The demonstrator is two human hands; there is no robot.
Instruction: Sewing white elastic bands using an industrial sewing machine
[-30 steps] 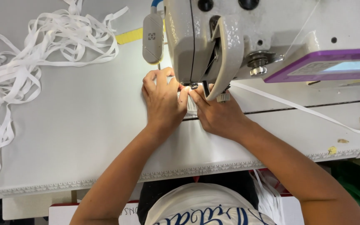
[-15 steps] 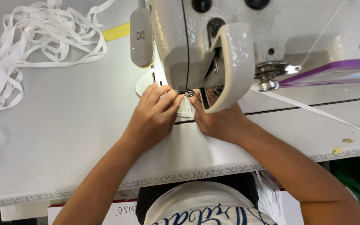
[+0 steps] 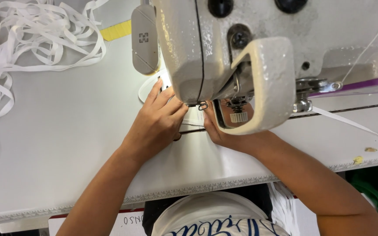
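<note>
A head-worn camera looks straight down on a pale worktop point(image 3: 66, 144) where two bare hands work under the head of a white sewing machine point(image 3: 241, 57). The left hand point(image 3: 156, 124) lies palm down at the centre, fingers together and pointing toward 1 o'clock, its fingertips pressing flat on a small white piece of fabric point(image 3: 193, 120) right at the needle area; this grip is pressed down, not pinching. The right hand point(image 3: 224, 131) sits just beside it at 3 o'clock, mostly hidden under the machine's curved white guard point(image 3: 263, 87), so I cannot tell whether its grip is spread or pinching. A loose tangle of white tape point(image 3: 31, 39) lies well apart at 10 o'clock. A single white strip point(image 3: 355, 124) runs from beneath the machine toward 3 o'clock. A yellow marker point(image 3: 119, 30) shows at 11 o'clock, beside a grey oblong lamp point(image 3: 144, 39) fixed to the machine.
</note>
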